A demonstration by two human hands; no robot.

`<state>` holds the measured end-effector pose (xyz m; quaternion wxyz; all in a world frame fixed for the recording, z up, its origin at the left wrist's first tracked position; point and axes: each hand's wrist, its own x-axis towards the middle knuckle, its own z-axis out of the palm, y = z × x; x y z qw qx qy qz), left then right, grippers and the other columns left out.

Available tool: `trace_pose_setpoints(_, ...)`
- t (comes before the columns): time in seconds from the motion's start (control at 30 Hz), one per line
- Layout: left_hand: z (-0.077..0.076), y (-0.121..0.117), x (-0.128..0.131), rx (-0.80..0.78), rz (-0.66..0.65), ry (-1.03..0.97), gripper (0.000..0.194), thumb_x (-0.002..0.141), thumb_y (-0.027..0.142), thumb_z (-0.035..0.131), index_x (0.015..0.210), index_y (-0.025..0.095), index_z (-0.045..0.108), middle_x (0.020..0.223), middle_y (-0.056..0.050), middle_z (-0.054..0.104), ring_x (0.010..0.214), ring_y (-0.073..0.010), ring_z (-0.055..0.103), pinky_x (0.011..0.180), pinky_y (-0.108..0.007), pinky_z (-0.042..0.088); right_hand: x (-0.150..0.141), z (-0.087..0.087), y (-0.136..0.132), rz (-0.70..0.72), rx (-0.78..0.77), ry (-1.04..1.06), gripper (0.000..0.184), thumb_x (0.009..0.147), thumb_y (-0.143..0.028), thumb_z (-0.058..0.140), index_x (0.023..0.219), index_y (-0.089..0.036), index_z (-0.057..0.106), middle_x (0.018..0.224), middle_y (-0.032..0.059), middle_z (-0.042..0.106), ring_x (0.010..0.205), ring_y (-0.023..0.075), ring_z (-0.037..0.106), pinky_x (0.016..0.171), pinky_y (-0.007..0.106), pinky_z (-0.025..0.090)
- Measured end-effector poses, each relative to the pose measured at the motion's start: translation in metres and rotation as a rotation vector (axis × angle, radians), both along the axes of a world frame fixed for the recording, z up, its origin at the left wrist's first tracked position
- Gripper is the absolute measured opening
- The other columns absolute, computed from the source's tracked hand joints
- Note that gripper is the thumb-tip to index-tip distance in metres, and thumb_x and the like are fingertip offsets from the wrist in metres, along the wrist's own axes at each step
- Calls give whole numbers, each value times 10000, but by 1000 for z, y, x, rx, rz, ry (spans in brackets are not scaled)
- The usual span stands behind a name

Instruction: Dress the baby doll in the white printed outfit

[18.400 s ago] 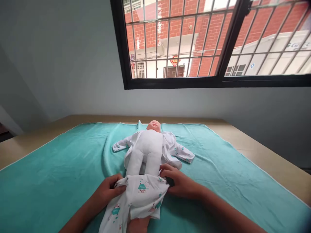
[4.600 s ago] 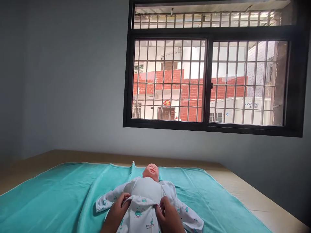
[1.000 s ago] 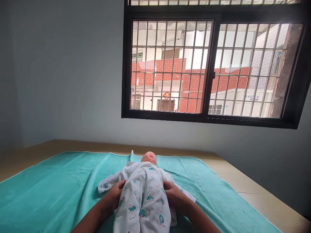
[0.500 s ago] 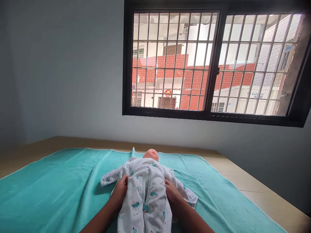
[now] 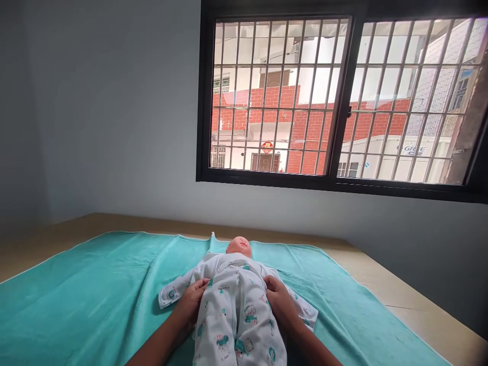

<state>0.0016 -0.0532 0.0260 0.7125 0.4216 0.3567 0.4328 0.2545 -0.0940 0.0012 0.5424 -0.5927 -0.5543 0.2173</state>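
A baby doll (image 5: 239, 246) lies on its back, its head at the far end and its lower body towards me. It wears a white long-sleeved top (image 5: 179, 288) with both sleeves spread out sideways. White baby pants (image 5: 244, 317) with teal animal prints cover its front from the waist down. My left hand (image 5: 193, 300) pinches the left edge of the pants near the waistband. On the opposite edge, the fingers of my right hand (image 5: 279, 299) are closed on the fabric. The doll's legs are hidden from sight.
A teal blanket (image 5: 95, 300) is spread under the doll, with a raised fold to the left. It covers a wooden surface (image 5: 404, 305) whose edge shows at the right. Behind stand a grey wall (image 5: 114, 112) and a barred window with a black frame (image 5: 263, 178).
Both hands and the pants have shifted slightly right in the picture, and the hands sit a little farther apart. The view itself has turned slightly left. Both hands keep their grip.
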Motion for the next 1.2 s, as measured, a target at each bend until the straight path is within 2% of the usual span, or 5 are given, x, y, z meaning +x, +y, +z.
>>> trace_pose_setpoints(0.3, 4, -1, -16, 68, -251, 47, 377, 582, 311, 871, 826, 181, 615, 827, -1, 670, 747, -137, 621, 689, -233, 468, 14, 15, -3, 40, 202, -299, 171, 843, -300, 518, 818, -214, 664, 1054, 91, 691, 1009, 250, 606, 917, 373, 453)
trace_pose_setpoints(0.47, -2, 9, -15, 216, -288, 166, 432, 585, 451, 844, 753, 166, 567, 739, 13, 590, 694, -134, 553, 614, -234, 408, 34, 25, -1, 201, -57, -236, 232, 821, -399, 603, 767, -202, 712, 1363, 107, 589, 1258, 313, 526, 1084, 455, 367)
trace_pose_setpoints(0.7, 5, 14, -15, 641, -161, 538, 276, 720, 384, 692, 686, 185, 503, 801, -22, 616, 743, -162, 539, 684, -269, 439, 41, 44, -9, 390, -256, -172, 176, 734, -329, 677, 859, -223, 744, 1524, 37, 431, 1387, 289, 404, 1152, 397, 296)
trace_pose_setpoints(0.87, 4, 13, -17, 983, 116, 757, 93, 792, 288, 575, 745, 210, 556, 1365, -87, 557, 1313, -277, 444, 1114, -412, 343, 41, 46, -6, 371, -280, -269, 146, 728, -314, 682, 814, -214, 744, 1518, 33, 434, 1362, 282, 427, 1164, 396, 276)
trace_pose_setpoints(1.2, 6, 27, -24, 805, -87, 815, 175, 798, 377, 598, 802, 238, 705, 1497, -63, 469, 1391, -325, 382, 1150, -474, 309, 24, 43, -7, 334, -208, -191, 91, 698, -227, 657, 739, -195, 731, 1408, 64, 521, 1206, 261, 544, 1000, 374, 437)
